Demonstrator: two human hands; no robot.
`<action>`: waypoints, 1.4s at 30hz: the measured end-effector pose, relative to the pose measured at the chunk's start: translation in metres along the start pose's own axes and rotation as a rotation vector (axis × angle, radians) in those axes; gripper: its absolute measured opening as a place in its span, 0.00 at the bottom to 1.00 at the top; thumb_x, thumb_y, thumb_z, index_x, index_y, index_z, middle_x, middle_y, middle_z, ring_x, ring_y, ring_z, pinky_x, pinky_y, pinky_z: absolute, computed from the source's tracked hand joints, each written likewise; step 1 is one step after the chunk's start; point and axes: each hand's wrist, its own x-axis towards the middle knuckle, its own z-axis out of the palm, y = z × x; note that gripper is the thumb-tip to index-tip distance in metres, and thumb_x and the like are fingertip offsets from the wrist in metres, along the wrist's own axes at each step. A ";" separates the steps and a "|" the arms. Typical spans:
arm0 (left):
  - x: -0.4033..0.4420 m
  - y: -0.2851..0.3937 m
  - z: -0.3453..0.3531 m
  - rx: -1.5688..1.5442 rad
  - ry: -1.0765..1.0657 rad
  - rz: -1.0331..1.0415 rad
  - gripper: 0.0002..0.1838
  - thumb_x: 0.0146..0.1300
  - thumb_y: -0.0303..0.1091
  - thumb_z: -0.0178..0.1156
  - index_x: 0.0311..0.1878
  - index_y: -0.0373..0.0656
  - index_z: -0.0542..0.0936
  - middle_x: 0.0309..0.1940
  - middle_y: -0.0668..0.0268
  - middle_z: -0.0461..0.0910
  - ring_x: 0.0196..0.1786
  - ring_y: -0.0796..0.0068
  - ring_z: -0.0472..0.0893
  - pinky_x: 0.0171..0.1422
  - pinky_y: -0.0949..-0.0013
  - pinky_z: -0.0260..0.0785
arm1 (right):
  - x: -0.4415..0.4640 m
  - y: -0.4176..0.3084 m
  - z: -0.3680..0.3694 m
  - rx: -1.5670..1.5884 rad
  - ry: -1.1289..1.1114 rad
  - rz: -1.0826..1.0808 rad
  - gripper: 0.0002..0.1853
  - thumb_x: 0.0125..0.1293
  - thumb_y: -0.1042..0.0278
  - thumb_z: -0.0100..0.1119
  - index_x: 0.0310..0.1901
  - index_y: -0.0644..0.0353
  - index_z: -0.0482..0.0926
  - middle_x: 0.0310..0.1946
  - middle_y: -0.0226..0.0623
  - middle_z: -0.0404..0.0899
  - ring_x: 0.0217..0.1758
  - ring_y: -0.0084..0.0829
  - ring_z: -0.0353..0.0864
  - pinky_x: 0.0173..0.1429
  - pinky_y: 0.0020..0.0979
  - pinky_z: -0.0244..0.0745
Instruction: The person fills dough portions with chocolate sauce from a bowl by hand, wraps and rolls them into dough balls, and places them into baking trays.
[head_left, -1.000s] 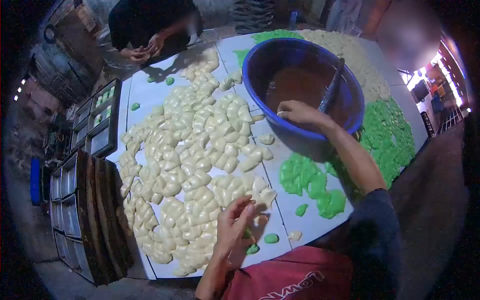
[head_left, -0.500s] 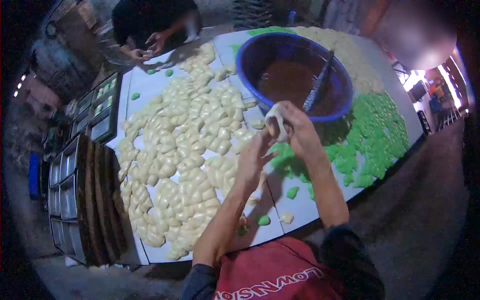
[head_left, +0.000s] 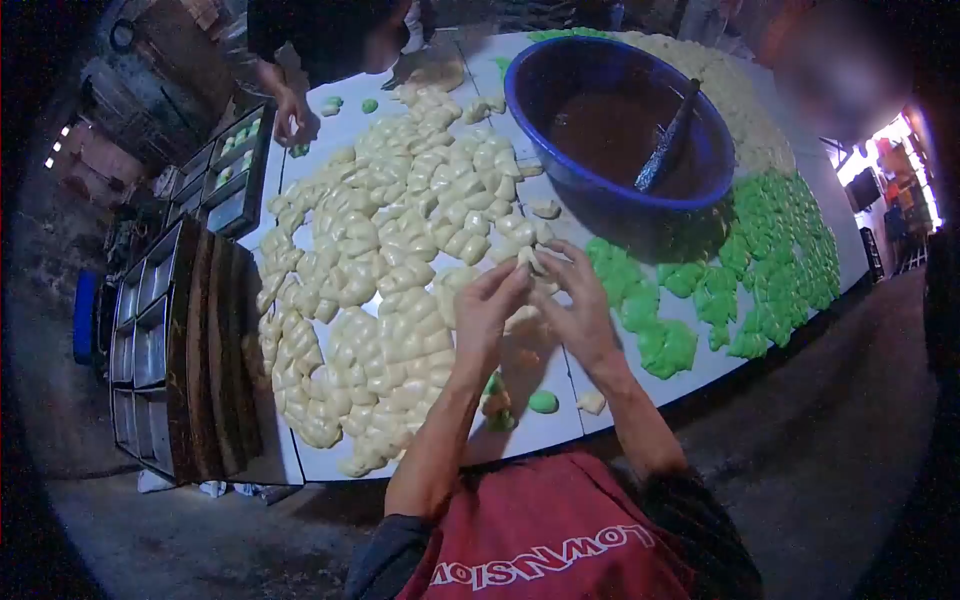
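Observation:
My left hand (head_left: 488, 308) and my right hand (head_left: 578, 305) meet above the table, fingertips pinched together on a small piece of cream dough (head_left: 532, 262). Fingers partly cover that piece. Many soft cream dough pieces (head_left: 380, 240) lie packed together to the left of my hands. Flattened green dough pieces (head_left: 665, 345) spread to the right. One green dough ball (head_left: 543, 402) rests near the table's front edge, and a cream scrap (head_left: 592, 402) sits beside it. Beyond my right hand stands a blue basin (head_left: 620, 195) of brown filling (head_left: 620, 130), with a metal-looking utensil (head_left: 665, 145) leaning inside.
Stacked metal trays (head_left: 150, 335) stand on edge at the table's left side. Behind them, another divided tray (head_left: 235, 205) holds green and white pieces. At the far left corner works another person, whose hand (head_left: 292, 112) is near green balls (head_left: 332, 105). A blurred person is at upper right.
Both my hands have lowered, and the dough between them now looks smaller and more gathered. The other person's hand has moved toward the tray. The view has shifted slightly.

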 end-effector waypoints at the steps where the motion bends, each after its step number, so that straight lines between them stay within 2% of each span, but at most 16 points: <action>1: -0.001 -0.002 0.001 0.028 -0.003 0.027 0.23 0.64 0.35 0.66 0.59 0.33 0.78 0.43 0.62 0.84 0.42 0.76 0.83 0.48 0.74 0.76 | -0.002 0.005 0.004 -0.023 0.029 0.022 0.16 0.60 0.73 0.66 0.50 0.65 0.80 0.47 0.39 0.79 0.51 0.34 0.80 0.46 0.32 0.79; 4: -0.004 -0.003 0.002 0.112 -0.010 0.115 0.24 0.63 0.37 0.68 0.59 0.34 0.78 0.42 0.64 0.83 0.42 0.77 0.81 0.48 0.74 0.73 | -0.006 0.020 0.010 -0.036 0.075 0.040 0.09 0.62 0.72 0.64 0.42 0.67 0.82 0.42 0.39 0.81 0.40 0.28 0.81 0.43 0.31 0.76; 7: -0.005 0.010 0.006 0.055 0.032 -0.048 0.23 0.63 0.39 0.68 0.57 0.34 0.79 0.41 0.65 0.83 0.43 0.79 0.81 0.47 0.74 0.73 | -0.009 0.016 0.012 0.326 -0.034 0.465 0.09 0.65 0.72 0.62 0.43 0.69 0.82 0.44 0.38 0.82 0.42 0.25 0.81 0.46 0.28 0.76; 9: 0.002 0.010 -0.004 0.082 -0.052 -0.105 0.19 0.65 0.38 0.66 0.53 0.35 0.81 0.40 0.68 0.83 0.39 0.82 0.80 0.40 0.77 0.71 | -0.013 0.021 0.006 0.436 -0.113 0.432 0.13 0.66 0.71 0.61 0.50 0.68 0.81 0.44 0.38 0.83 0.45 0.24 0.80 0.50 0.27 0.75; 12: 0.007 0.019 -0.017 0.053 -0.125 -0.156 0.24 0.63 0.40 0.68 0.58 0.34 0.79 0.43 0.64 0.84 0.43 0.78 0.82 0.44 0.74 0.77 | -0.018 -0.001 -0.012 0.316 -0.284 0.249 0.20 0.65 0.71 0.62 0.58 0.63 0.79 0.48 0.39 0.81 0.48 0.28 0.79 0.52 0.27 0.74; 15: -0.002 0.026 -0.012 0.097 -0.145 -0.118 0.23 0.63 0.37 0.68 0.58 0.33 0.78 0.43 0.62 0.84 0.42 0.77 0.83 0.43 0.74 0.78 | -0.027 0.017 -0.007 0.245 -0.233 0.059 0.21 0.64 0.71 0.63 0.60 0.59 0.78 0.50 0.38 0.79 0.49 0.29 0.78 0.52 0.27 0.74; 19: -0.017 0.016 -0.005 0.176 -0.168 0.084 0.17 0.65 0.31 0.64 0.55 0.33 0.80 0.43 0.61 0.84 0.40 0.78 0.83 0.42 0.75 0.77 | -0.023 0.023 0.006 0.260 0.029 -0.026 0.16 0.63 0.72 0.65 0.53 0.59 0.79 0.50 0.40 0.77 0.49 0.29 0.78 0.51 0.28 0.74; 23: -0.017 0.003 -0.014 0.210 -0.207 0.144 0.14 0.69 0.30 0.59 0.54 0.34 0.81 0.43 0.63 0.83 0.42 0.79 0.82 0.43 0.75 0.77 | -0.034 0.021 0.033 0.483 0.260 0.090 0.11 0.67 0.71 0.62 0.48 0.61 0.78 0.47 0.40 0.77 0.47 0.31 0.78 0.50 0.31 0.74; 24: -0.019 0.001 -0.012 0.180 -0.214 0.141 0.14 0.69 0.30 0.58 0.54 0.35 0.81 0.43 0.63 0.83 0.42 0.80 0.81 0.43 0.75 0.77 | -0.034 0.020 0.027 0.166 0.202 0.043 0.09 0.67 0.70 0.62 0.46 0.62 0.77 0.43 0.41 0.78 0.42 0.32 0.80 0.46 0.33 0.75; 26: -0.026 0.000 -0.009 0.198 -0.218 0.128 0.15 0.71 0.32 0.56 0.56 0.35 0.80 0.43 0.65 0.83 0.42 0.82 0.80 0.42 0.77 0.76 | -0.036 0.024 0.027 0.058 0.224 -0.016 0.09 0.68 0.67 0.62 0.45 0.62 0.77 0.39 0.41 0.79 0.37 0.34 0.80 0.41 0.34 0.75; 28: -0.031 -0.002 -0.007 0.217 -0.226 0.103 0.16 0.70 0.34 0.58 0.56 0.35 0.80 0.47 0.64 0.82 0.45 0.78 0.82 0.46 0.73 0.77 | -0.037 0.025 0.024 -0.004 0.225 -0.036 0.12 0.68 0.63 0.62 0.44 0.62 0.77 0.34 0.39 0.79 0.29 0.35 0.79 0.33 0.36 0.73; 29: -0.033 -0.003 -0.007 0.225 -0.229 0.086 0.17 0.70 0.34 0.59 0.57 0.35 0.80 0.49 0.63 0.82 0.46 0.76 0.82 0.48 0.71 0.78 | -0.036 0.022 0.019 -0.013 0.142 0.059 0.12 0.68 0.62 0.62 0.45 0.62 0.77 0.34 0.40 0.80 0.29 0.36 0.79 0.33 0.36 0.73; 31: -0.037 -0.005 -0.010 0.391 -0.167 0.056 0.18 0.64 0.33 0.66 0.53 0.33 0.81 0.42 0.63 0.85 0.41 0.76 0.83 0.46 0.73 0.77 | -0.036 0.016 0.010 -0.031 -0.026 0.254 0.14 0.67 0.62 0.63 0.46 0.62 0.77 0.34 0.41 0.80 0.29 0.37 0.79 0.32 0.37 0.72; 34: -0.040 -0.010 -0.011 0.243 -0.125 -0.033 0.15 0.65 0.33 0.65 0.50 0.33 0.83 0.40 0.63 0.85 0.40 0.78 0.82 0.46 0.74 0.75 | -0.045 0.011 0.001 0.004 -0.041 0.175 0.14 0.64 0.64 0.66 0.47 0.61 0.80 0.40 0.41 0.81 0.35 0.35 0.80 0.36 0.35 0.76; 39: -0.054 -0.019 -0.017 0.342 -0.104 -0.077 0.18 0.70 0.38 0.60 0.56 0.35 0.81 0.44 0.63 0.85 0.41 0.80 0.81 0.46 0.74 0.74 | -0.084 0.011 -0.029 0.122 -0.235 0.120 0.14 0.60 0.72 0.68 0.47 0.63 0.80 0.44 0.40 0.81 0.44 0.32 0.82 0.47 0.31 0.80; 42: -0.061 -0.012 -0.023 0.524 -0.069 -0.061 0.19 0.73 0.42 0.55 0.58 0.38 0.80 0.46 0.62 0.85 0.39 0.77 0.81 0.43 0.72 0.74 | -0.096 0.015 -0.036 0.231 -0.331 0.531 0.12 0.64 0.71 0.63 0.48 0.63 0.80 0.44 0.41 0.81 0.47 0.34 0.82 0.48 0.32 0.79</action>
